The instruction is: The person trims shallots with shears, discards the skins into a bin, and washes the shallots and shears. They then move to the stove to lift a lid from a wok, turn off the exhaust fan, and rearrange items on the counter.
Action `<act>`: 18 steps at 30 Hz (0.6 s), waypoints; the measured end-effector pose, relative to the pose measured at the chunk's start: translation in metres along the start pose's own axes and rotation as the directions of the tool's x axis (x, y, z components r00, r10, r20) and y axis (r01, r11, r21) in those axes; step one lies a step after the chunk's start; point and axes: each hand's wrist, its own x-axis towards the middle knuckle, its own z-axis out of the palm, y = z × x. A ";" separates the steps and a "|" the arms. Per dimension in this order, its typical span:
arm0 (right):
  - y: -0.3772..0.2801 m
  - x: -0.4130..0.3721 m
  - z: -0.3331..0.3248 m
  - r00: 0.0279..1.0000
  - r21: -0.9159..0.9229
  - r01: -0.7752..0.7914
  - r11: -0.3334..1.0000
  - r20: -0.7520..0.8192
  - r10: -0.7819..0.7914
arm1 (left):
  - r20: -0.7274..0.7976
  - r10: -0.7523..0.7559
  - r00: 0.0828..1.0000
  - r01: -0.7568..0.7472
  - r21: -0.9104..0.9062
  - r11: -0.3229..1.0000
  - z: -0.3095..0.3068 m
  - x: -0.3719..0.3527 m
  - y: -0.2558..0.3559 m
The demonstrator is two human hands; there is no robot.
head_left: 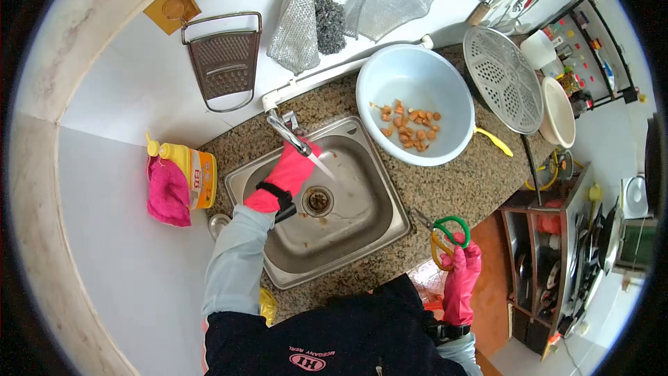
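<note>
My right hand, in a pink rubber glove, grips a pair of scissors with one green and one yellow handle loop. Their blades point up and left over the counter's front edge. Over the steel sink reaches my left hand, gloved in pink too, close under the chrome tap. Its fingers are partly hidden behind the spout. A stream of water runs from the spout beside this hand. Small brown bits lie around the sink's drain.
A pale blue basin holding orange-brown chunks stands right of the sink. Beside it lie a yellow-handled tool and a perforated steel tray. A yellow bottle with a pink cloth stands left. A grater hangs on the wall.
</note>
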 end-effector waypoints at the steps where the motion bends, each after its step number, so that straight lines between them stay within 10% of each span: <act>1: 0.001 0.000 -0.001 1.000 0.002 0.001 1.000 0.000 -0.001 | 0.027 -0.405 0.914 0.399 -0.250 0.882 0.000 -0.011 0.002; 2: 0.002 0.000 -0.002 1.000 0.004 0.009 1.000 0.007 -0.009 | 0.024 -0.402 0.915 0.395 -0.248 0.884 -0.003 -0.019 -0.010; 4: 0.008 0.005 0.000 1.000 0.012 0.013 1.000 0.020 -0.013 | 0.228 -0.047 0.972 -0.063 0.451 0.890 -0.014 -0.035 -0.042; 8: 0.003 0.013 0.013 0.998 -0.001 0.034 0.999 0.050 -0.034 | 0.033 0.233 0.972 -0.232 0.316 0.920 -0.046 -0.050 0.010; 12: 0.008 0.017 0.017 0.995 0.009 0.034 0.999 0.097 -0.034 | 0.110 0.212 0.971 -0.238 0.363 0.901 -0.058 -0.019 0.029; 14: 0.006 0.018 0.020 0.993 0.016 0.041 0.999 0.112 -0.042 | -0.107 0.225 0.969 -0.248 -0.324 0.913 -0.051 -0.005 0.033; 18: 0.005 0.018 0.018 0.992 -0.004 0.071 0.997 0.107 -0.070 | -0.072 0.228 0.971 -0.220 0.111 0.969 -0.054 0.015 0.039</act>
